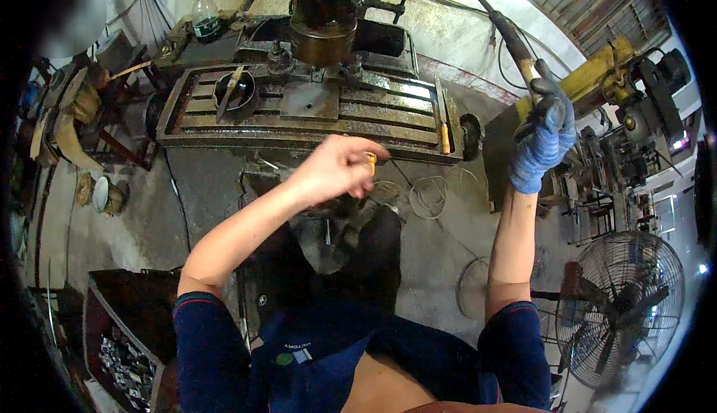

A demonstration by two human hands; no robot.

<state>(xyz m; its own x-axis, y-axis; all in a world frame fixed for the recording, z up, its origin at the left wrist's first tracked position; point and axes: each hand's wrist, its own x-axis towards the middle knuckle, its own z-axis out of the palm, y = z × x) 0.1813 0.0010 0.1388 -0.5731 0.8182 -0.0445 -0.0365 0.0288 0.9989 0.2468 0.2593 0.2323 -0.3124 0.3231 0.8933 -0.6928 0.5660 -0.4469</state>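
Observation:
My bare left hand (pixel 332 166) is in front of the machine table, its fingers curled and slightly blurred. A small yellow piece (pixel 372 160) shows at its fingertips, and a thin dark rod (pixel 402 173) slants down from beside it; whether they are one tool I cannot tell. Raised at the right, my right hand (pixel 549 133) wears a blue knit glove with dark palm coating. Its fingers wrap the lower end of a long dark lever (pixel 511 38) that slopes down from the machine head. The round spindle head (pixel 323 39) hangs above a flat metal plate (pixel 310 101) on the slotted table (pixel 381 124).
A black bowl (pixel 243 103) with a brush across it sits on the table's left; a yellow-handled tool (pixel 445 138) lies at its right end. A large fan (pixel 620 308) stands lower right. A bin (pixel 104 301) holds metal parts lower left. Coiled wire (pixel 428 198) lies on the floor.

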